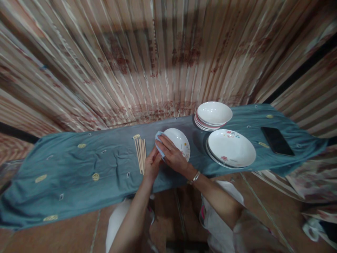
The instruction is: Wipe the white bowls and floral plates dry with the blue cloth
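A light blue cloth is under the fingers of my right hand, which folds over it. My left hand meets it from the left with its fingers drawn together; whatever they grip is hidden at the cloth. Partly covered by my right hand is a small white plate with a floral pattern near its rim. Left of my hands, several light wooden chopsticks lie side by side on the teal tablecloth.
Right of my hands stand a stack of white bowls and larger flowered plates. A black phone lies farther right. A patterned curtain hangs behind the table. Dark poles slope down at both sides.
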`<state>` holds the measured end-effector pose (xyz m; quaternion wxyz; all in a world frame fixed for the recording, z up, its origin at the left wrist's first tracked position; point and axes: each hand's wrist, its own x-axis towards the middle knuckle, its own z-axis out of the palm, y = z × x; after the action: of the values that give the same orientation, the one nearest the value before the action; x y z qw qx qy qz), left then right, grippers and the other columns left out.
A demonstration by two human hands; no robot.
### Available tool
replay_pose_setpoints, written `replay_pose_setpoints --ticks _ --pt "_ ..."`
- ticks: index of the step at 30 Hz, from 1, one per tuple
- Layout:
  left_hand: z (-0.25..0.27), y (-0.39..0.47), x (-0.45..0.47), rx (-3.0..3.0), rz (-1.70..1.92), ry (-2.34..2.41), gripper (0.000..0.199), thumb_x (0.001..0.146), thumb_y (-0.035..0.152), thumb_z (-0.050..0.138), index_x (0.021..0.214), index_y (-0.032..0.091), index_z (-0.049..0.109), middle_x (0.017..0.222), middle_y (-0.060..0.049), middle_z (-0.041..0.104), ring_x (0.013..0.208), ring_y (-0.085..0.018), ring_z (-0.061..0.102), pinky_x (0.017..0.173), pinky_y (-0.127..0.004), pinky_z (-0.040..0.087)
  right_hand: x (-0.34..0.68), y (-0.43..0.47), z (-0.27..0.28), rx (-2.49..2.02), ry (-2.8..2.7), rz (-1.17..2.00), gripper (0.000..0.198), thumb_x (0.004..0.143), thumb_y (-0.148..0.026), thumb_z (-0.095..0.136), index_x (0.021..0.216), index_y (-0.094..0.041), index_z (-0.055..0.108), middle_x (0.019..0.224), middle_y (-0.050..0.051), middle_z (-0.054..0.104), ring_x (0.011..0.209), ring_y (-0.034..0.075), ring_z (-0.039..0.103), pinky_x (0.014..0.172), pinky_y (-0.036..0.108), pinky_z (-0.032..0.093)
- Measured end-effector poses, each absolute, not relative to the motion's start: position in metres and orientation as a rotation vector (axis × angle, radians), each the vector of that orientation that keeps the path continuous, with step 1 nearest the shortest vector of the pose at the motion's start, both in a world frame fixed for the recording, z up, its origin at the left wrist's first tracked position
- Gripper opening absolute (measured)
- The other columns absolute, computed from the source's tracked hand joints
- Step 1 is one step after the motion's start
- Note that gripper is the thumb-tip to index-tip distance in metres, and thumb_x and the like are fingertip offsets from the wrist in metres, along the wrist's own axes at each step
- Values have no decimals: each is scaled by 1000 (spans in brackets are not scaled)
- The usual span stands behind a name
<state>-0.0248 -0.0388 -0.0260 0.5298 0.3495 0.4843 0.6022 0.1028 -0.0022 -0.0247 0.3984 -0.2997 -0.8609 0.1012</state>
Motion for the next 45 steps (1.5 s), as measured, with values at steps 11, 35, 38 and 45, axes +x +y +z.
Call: replay_pose_setpoints --ticks 11,35,38,45 --pt "-20 -48 -23 807 1363 1115 75 62 46 85 130 20 64 101 -10 75 81 -20 70 64 -27 58 120 42 -10 -1352 -2128 167 44 93 -10 39 133 -13 55 136 15 59 127 27 50 104 43 38" --pt "-19 -40 -28 519 1472 1145 82 53 39 90 128 22 62 89 -5 76 70 -16 69 66 -28 58 181 35 -57 -1819 -1975 441 29 91 -22 46 110 -12 66 95 14 74 84 24 69 76 30 47" --pt "-18 -38 -29 520 1501 1146 79 55 37 89 128 24 62 92 -5 76 72 -16 70 66 -28 58 183 29 -55 -1768 -1849 642 24 87 -28 48 91 -15 68 81 8 71 73 20 65 68 27 43" --pt "-22 -35 -33 532 1556 1166 78 60 38 87 131 29 58 100 -5 75 76 -16 70 64 -26 56 167 7 -56 -1500 -1322 1239 31 68 -49 57 59 -19 54 48 -5 46 50 11 43 48 23 29"
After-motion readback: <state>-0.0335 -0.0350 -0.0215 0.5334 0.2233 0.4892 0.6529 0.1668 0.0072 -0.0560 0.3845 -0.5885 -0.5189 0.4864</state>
